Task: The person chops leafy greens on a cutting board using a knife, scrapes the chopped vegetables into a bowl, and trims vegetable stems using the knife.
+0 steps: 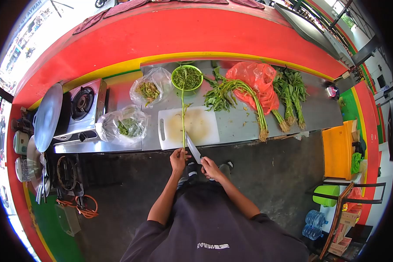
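Note:
My left hand is closed round the lower end of a long green vegetable stem, which reaches up across the cutting board to the green bowl. In my right hand is a kitchen knife, its blade angled up and left over the front edge of the board, close to the stem. The white cutting board is stained brown in the middle. Behind it stands the green bowl, filled with chopped greens. Leafy stalks lie right of the board, their roots toward the counter's front edge.
Two clear plastic bags of greens lie left of the board, beside a gas stove. A red plastic bag and more rooted bunches are on the right of the steel counter. A red wall runs behind.

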### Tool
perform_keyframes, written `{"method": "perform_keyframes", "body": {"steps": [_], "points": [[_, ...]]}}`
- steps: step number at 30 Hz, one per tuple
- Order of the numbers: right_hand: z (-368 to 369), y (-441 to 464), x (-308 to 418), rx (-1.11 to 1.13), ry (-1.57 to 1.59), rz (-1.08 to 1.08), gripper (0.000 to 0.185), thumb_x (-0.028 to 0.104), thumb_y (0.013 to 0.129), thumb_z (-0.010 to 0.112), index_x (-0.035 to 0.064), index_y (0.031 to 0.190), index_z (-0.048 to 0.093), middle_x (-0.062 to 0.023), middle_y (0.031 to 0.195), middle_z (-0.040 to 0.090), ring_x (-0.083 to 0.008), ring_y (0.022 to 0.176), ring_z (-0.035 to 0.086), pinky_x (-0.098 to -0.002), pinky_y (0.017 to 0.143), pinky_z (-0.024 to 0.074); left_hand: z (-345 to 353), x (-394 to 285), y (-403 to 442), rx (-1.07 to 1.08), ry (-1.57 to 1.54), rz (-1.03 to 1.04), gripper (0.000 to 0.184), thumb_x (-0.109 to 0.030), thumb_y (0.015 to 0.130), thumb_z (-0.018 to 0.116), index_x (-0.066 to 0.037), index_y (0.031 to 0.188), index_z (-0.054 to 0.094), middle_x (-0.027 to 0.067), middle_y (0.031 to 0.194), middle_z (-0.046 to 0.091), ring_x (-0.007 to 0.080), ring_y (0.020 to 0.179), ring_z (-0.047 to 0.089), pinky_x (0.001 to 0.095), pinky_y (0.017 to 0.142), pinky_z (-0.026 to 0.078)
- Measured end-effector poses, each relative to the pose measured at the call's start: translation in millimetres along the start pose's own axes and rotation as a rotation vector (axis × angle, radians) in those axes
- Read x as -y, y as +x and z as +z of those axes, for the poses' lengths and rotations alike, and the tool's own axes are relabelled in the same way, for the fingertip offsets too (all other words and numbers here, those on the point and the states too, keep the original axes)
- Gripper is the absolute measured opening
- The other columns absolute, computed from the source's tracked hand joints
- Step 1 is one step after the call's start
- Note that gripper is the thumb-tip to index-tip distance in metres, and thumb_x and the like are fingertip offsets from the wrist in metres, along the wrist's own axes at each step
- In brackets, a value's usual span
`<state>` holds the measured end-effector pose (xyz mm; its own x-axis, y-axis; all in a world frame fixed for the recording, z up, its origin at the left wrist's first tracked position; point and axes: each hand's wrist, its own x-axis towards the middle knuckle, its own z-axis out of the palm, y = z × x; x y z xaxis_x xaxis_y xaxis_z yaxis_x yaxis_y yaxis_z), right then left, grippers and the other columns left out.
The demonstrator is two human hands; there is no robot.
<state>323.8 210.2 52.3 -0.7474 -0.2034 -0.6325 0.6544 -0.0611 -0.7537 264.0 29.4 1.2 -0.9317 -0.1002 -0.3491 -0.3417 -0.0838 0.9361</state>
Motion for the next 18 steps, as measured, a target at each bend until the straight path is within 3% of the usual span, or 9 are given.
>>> {"method": "perform_keyframes", "body": {"steps": [6, 18], "points": [[-2, 2, 1, -0.017, -0.06, -0.052, 0.023, 0.035, 0.109, 0.043, 0.013, 0.102, 0.047, -0.0001, 0.063, 0.046, -0.0055, 0.043, 0.035, -0.0239, 0.038, 0.0271, -10, -5, -4, 0.003, -0.125, -0.067, 0.028, -0.02, 0.104, 0.057, 0.006, 0.113, 0.063, 0.01, 0.094, 0.07, 0.0177, 0.072, 0.071, 0.0263, 0.06, 0.052], [9, 9, 32, 0.027, 0.107, -0.019, 0.024, 0.033, 0.109, 0.044, 0.0136, 0.095, 0.044, 0.0005, 0.063, 0.045, -0.0045, 0.04, 0.032, -0.0229, 0.035, 0.0247, -19, -8, -11, -0.023, -0.136, -0.123, 0.029, -0.023, 0.105, 0.057, 0.004, 0.114, 0.063, 0.0086, 0.095, 0.07, 0.0159, 0.07, 0.07, 0.0264, 0.059, 0.051]]}}
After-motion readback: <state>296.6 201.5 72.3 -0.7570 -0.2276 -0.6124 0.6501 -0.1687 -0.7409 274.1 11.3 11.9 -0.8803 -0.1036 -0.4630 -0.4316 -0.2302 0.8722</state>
